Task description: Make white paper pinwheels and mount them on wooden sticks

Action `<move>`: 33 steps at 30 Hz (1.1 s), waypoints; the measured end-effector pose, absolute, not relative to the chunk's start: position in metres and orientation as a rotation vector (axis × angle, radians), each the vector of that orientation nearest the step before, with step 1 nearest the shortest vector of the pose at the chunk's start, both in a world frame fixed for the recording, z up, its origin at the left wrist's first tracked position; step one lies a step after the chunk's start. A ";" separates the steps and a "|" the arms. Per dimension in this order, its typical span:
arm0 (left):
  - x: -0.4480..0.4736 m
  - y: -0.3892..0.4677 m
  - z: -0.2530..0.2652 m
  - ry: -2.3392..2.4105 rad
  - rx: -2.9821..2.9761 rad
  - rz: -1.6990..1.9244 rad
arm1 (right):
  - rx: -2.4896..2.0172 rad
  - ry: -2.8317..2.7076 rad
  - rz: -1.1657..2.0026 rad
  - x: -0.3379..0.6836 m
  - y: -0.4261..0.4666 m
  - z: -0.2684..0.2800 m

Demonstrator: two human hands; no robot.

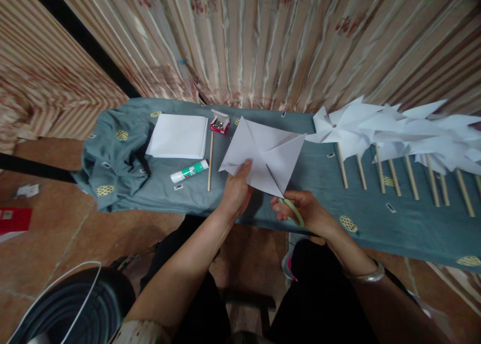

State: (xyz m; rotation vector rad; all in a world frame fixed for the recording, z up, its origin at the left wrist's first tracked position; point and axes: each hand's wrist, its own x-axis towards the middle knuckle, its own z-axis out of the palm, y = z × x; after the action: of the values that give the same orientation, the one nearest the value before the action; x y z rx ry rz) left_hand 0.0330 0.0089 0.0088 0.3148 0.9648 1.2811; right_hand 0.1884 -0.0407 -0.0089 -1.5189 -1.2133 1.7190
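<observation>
A square sheet of white paper [261, 158], slit from its corners toward the middle, is pinched in my left hand [237, 187], thumb on top near the lower left edge. My right hand [300, 208] is closed around the pale green handles of a pair of scissors [293, 212]. The dark blades lie along a slit at the paper's lower corner, partly hidden by the sheet. A wooden stick [210, 162] lies just left of the sheet. Beside it are a green and white glue stick [189, 171] and a small red box of metal pins [220, 122].
A stack of white paper [178, 137] lies on the left of the cloth-covered table [315, 168]. Several finished paper pinwheels [345, 126] on wooden sticks overlap along the right. Behind the table hangs a striped curtain [240, 43]. A black round stool [78, 304] stands lower left.
</observation>
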 end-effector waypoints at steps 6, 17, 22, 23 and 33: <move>0.033 0.009 0.010 0.957 0.318 1.282 | -1.516 -1.259 1.694 0.189 -0.041 -0.010; 0.034 0.007 0.009 0.952 0.318 1.281 | -1.545 -1.246 1.673 0.187 -0.040 -0.007; 0.034 0.007 0.010 0.946 0.305 1.287 | -1.561 -1.214 1.673 0.186 -0.039 -0.006; 0.034 0.007 0.010 0.949 0.305 1.282 | -1.561 -1.207 1.675 0.186 -0.039 -0.005; 0.035 0.006 0.010 0.963 0.297 1.275 | -1.542 -1.195 1.688 0.183 -0.038 -0.003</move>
State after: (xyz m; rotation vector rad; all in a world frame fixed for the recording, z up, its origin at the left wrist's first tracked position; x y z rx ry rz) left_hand 0.0348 0.0062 0.0103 0.2965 0.9631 1.2751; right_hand 0.1829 -0.0378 -0.0031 -1.5417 -1.1953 1.6884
